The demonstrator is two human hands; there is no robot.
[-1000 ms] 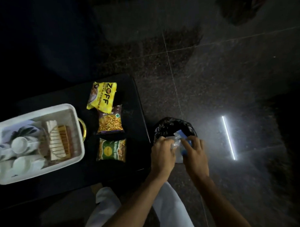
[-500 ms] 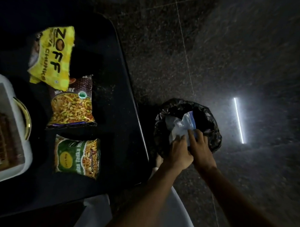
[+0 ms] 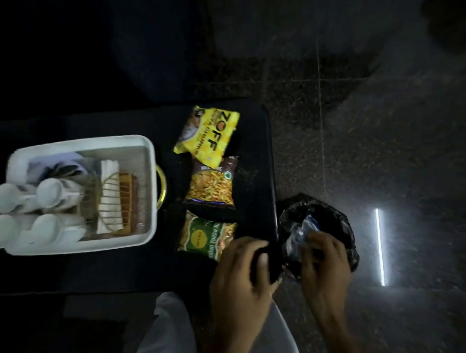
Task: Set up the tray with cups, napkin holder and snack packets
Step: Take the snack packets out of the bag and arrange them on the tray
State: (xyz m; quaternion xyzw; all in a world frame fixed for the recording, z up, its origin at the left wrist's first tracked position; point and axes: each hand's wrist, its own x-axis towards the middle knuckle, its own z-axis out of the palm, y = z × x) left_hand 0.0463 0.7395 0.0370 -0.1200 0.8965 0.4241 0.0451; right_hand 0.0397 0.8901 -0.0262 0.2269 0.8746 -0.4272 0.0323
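Hands by a lined bin, tray and snack packets on a dark table.

Darkness hides most of the table; motion blur softens both hands. The left hand curls loosely at the table's edge, touching the green packet; whether it grips anything cannot be told. The right hand pinches crumpled clear plastic over the black-lined bin on the floor. The white tray holds four white cups and a wire napkin holder. The yellow packet and brown packet lie beside it.
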